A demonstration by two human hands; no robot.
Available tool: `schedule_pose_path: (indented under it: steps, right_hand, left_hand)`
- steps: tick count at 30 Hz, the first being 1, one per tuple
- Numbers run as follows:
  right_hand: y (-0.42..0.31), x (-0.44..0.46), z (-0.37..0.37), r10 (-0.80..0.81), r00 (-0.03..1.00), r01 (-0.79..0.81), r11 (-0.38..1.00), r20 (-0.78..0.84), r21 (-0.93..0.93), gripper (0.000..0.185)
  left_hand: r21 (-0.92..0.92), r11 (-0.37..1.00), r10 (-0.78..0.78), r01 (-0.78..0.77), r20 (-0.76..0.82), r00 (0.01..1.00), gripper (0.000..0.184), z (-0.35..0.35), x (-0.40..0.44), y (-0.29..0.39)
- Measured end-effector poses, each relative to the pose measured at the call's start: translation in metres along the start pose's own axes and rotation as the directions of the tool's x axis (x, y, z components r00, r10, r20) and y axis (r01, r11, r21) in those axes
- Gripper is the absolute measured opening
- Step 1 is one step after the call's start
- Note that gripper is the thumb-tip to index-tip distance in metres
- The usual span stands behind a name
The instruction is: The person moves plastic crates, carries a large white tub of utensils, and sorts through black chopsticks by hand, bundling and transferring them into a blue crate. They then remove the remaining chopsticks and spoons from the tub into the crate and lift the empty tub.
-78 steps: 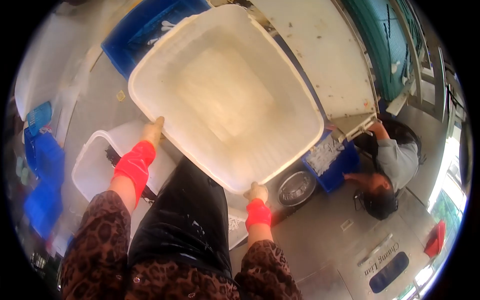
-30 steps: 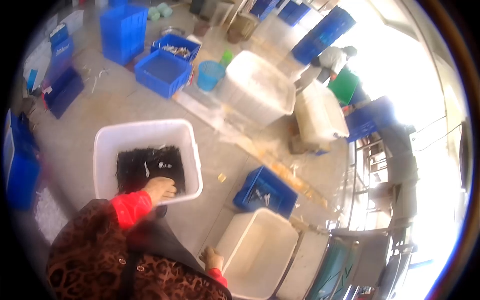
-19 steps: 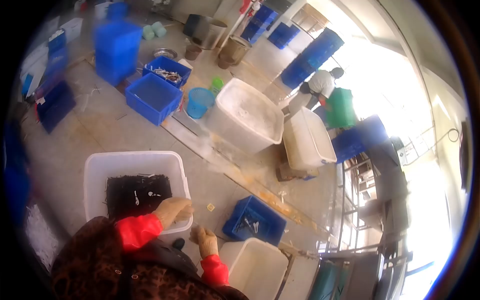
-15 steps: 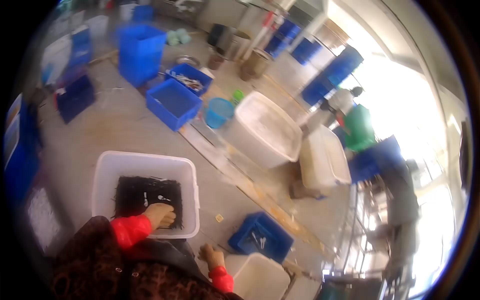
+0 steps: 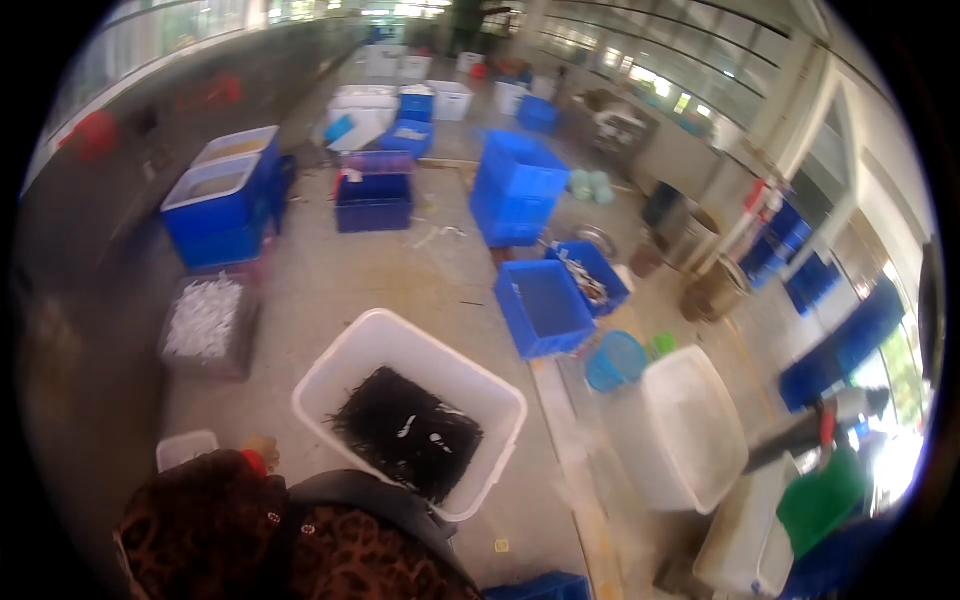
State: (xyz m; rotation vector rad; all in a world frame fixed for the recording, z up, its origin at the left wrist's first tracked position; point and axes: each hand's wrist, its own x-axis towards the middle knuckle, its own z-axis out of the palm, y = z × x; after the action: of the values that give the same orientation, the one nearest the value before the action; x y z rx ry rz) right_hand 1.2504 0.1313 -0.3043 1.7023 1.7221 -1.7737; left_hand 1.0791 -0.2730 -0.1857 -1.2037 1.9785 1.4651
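Observation:
My left hand [image 5: 262,452], in a tan glove with a red cuff, is low at the left, partly hidden by the patterned sleeve; its fingers are small and blurred. It is nearest a small white container [image 5: 187,448]. My right hand is out of the frame. In front of my body stands a large white tub [image 5: 330,370]. Many thin black pieces [image 5: 380,420] cover its bottom, with a few white spoon-like pieces [image 5: 407,427] on top.
A crate of white pieces [image 5: 205,315] and blue bins [image 5: 210,215] stand left. Ahead are a blue crate [image 5: 545,310] and stacked blue crates [image 5: 515,190]. Right are a blue basket [image 5: 615,360], a white tub [image 5: 690,430] and a person beside a green crate [image 5: 822,500].
The view has swung left. My right hand has left the frame, and my left hand has gone from over the black pieces to the left of the tub. The person's green crate is tilted.

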Motion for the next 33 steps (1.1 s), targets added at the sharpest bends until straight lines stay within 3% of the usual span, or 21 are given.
schedule_pose_path:
  steps: [6, 12, 17, 20, 23, 27, 28, 30, 31, 33]
  right_hand:
    - [-0.057, 0.032, 0.01, -0.222, 0.966, 0.227, 0.973, 0.133, -0.027, 0.038]
    - [-0.141, 0.054, 0.076, -0.379, 0.888, 0.378, 0.924, 0.262, 0.055, 0.04]
    - [-0.125, 0.07, 0.12, -0.226, 0.907, 0.288, 0.949, 0.356, -0.131, 0.042]
    - [-0.11, 0.073, 0.152, -0.076, 0.92, 0.208, 0.926, 0.385, -0.316, 0.044]
    - [-0.129, 0.075, 0.193, 0.029, 0.926, 0.149, 0.888, 0.376, -0.436, 0.045]
    - [-0.174, 0.073, 0.249, 0.043, 0.938, 0.143, 0.857, 0.345, -0.495, 0.047]
    - [-0.188, 0.071, 0.262, 0.038, 0.94, 0.146, 0.853, 0.338, -0.501, 0.047]
    - [-0.207, 0.072, 0.281, 0.046, 0.943, 0.137, 0.848, 0.33, -0.512, 0.048]
    - [-0.215, 0.076, 0.287, 0.049, 0.943, 0.136, 0.847, 0.328, -0.515, 0.048]
    - [-0.222, 0.079, 0.296, 0.065, 0.949, 0.111, 0.848, 0.308, -0.519, 0.049]
  left_hand:
    - [-0.087, 0.993, -0.085, 0.08, -0.058, 0.995, 0.015, -0.016, -0.043, -0.042]
    - [-0.083, 0.992, -0.101, 0.099, -0.019, 0.995, 0.015, 0.004, -0.023, -0.007]
    - [-0.044, 0.998, -0.034, 0.037, 0.07, 0.997, 0.015, 0.03, 0.025, 0.052]
    - [0.024, 0.998, 0.053, -0.053, 0.01, 0.999, 0.013, 0.042, 0.069, 0.096]
    - [0.099, 0.993, -0.077, 0.062, 0.153, 0.985, 0.014, 0.043, 0.157, 0.126]
    - [0.323, 0.945, 0.002, -0.054, 0.159, 0.987, 0.017, 0.04, 0.254, 0.154]
    - [0.511, 0.783, 0.196, -0.356, 0.34, 0.92, 0.018, 0.038, 0.274, 0.155]
    - [0.586, 0.509, 0.308, -0.631, 0.56, 0.769, 0.019, 0.038, 0.297, 0.188]
    - [0.552, 0.755, 0.107, -0.353, 0.428, 0.898, 0.019, 0.036, 0.306, 0.222]
    - [0.513, 0.858, -0.186, -0.025, 0.355, 0.916, 0.02, 0.05, 0.311, 0.277]
